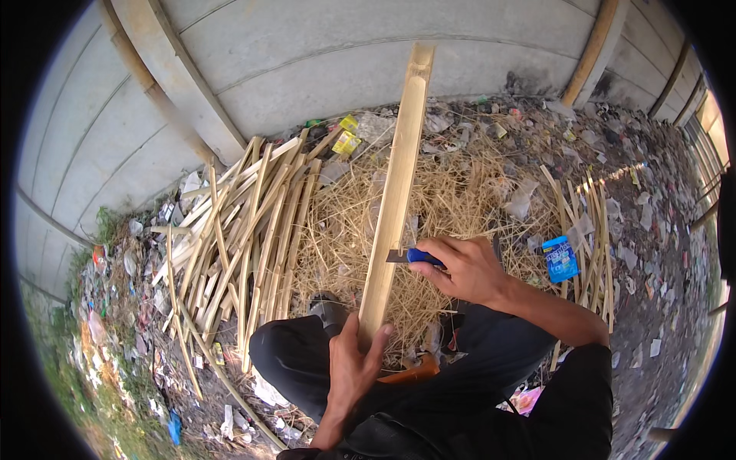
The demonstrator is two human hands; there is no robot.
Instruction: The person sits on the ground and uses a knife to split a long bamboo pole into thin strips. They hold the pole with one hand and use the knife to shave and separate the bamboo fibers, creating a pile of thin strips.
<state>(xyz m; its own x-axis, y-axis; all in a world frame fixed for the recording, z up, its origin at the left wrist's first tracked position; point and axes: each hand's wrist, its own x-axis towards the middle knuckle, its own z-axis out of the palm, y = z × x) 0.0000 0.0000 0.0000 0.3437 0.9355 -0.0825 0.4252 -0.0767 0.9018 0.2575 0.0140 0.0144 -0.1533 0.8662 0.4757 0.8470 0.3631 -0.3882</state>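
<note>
A long split bamboo piece (397, 176), its hollow inner face turned up, runs from my lap away toward the concrete wall. My left hand (354, 360) is wrapped round its near end, thumb on the right edge. In my right hand (469, 268) is a knife (420, 257) with a blue handle, gripped between thumb and curled fingers. The dark blade points left and lies across the bamboo, a little beyond my left hand. Whether the edge bites into the bamboo cannot be made out.
Left of me lies a heap of split bamboo strips (257, 230). A smaller bundle of thin strips (594, 245) is at the right, beside a blue packet (560, 259). Straw-like shavings (460, 192) cover the ground ahead, before a concrete wall (345, 46). Litter lies all about.
</note>
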